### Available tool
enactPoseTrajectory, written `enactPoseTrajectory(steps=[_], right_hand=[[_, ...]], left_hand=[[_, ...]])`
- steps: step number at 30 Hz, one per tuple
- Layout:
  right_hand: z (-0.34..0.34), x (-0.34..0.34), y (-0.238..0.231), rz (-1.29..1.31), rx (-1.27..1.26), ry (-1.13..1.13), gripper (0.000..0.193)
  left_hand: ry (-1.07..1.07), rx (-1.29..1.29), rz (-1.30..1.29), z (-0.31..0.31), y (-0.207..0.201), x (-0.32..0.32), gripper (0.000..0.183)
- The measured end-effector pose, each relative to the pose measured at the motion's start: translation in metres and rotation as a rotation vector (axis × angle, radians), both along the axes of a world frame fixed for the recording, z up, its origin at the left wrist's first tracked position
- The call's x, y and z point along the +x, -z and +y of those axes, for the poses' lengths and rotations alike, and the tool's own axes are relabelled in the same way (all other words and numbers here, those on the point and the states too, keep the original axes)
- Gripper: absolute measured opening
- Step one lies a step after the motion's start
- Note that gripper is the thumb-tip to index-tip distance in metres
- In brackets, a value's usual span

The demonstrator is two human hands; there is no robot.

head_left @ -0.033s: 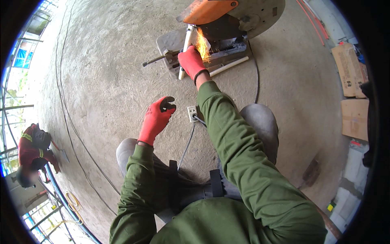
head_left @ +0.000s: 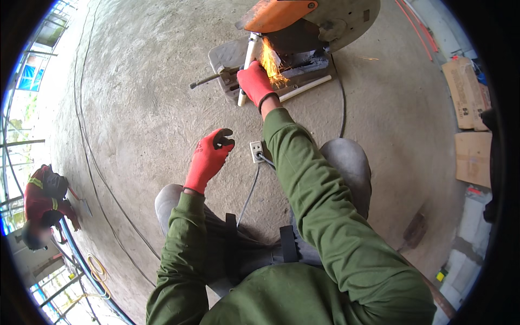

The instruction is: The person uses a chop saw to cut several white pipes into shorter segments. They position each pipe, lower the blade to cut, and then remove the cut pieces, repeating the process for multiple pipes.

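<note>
My right hand [head_left: 255,81], in a red glove, is closed around a white tube [head_left: 251,47] that reaches up to the blade of an orange-guarded cut-off saw [head_left: 279,16]. Orange sparks [head_left: 269,58] stream down from the blade, right beside the glove. The fingertips on the tube are partly hidden. My left hand [head_left: 208,158], gloved alike, hovers over the floor with curled fingers and a gap to the thumb, holding nothing. Nearest to it is a white socket outlet [head_left: 257,152] with a grey cable plugged in. A second white tube [head_left: 306,88] lies beside the saw base [head_left: 227,54].
Long cables [head_left: 89,146] cross the concrete floor at the left. A person in a dark red top [head_left: 40,197] bends down at the far left, near a blue hose [head_left: 81,260]. Cardboard boxes [head_left: 472,157] and grey blocks [head_left: 466,233] line the right side.
The spark stream spreads a little wider at its lower end, and a stray spark shows to the right of the saw. Both hands stay in place.
</note>
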State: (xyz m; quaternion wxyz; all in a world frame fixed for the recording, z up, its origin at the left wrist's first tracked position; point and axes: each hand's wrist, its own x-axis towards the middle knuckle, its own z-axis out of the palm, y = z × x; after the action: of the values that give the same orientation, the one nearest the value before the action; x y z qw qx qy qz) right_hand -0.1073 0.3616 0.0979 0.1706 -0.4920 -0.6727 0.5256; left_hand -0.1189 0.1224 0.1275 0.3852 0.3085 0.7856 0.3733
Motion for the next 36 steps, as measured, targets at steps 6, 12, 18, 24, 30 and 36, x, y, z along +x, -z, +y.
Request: enactPoseTrajectory(steps=[6,12,18,24,30,36], right_hand=[[0.008,-0.004,-0.005,-0.018,0.022,-0.04,0.036],[0.006,-0.007,0.001,0.024,-0.012,-0.007,0.034],[0.007,-0.004,-0.003,-0.021,-0.003,-0.045,0.037],[-0.003,-0.007,0.012,-0.104,0.219,-0.034,0.034],[-0.021,-0.018,0.013,0.533,-0.33,-0.284,0.013],[-0.037,-0.017,0.004,0.794,-0.527,-0.437,0.008]], left_hand=[[0.002,0.013,0.019,0.006,0.004,-0.008,0.033],[-0.003,0.012,0.004,0.006,0.005,-0.008,0.033],[0.005,0.021,0.019,0.007,0.005,-0.008,0.034],[0.001,0.0,0.031,0.01,0.002,-0.007,0.034],[-0.19,0.049,0.056,0.012,0.013,-0.014,0.035],[-0.389,0.138,0.173,0.01,0.019,-0.031,0.037]])
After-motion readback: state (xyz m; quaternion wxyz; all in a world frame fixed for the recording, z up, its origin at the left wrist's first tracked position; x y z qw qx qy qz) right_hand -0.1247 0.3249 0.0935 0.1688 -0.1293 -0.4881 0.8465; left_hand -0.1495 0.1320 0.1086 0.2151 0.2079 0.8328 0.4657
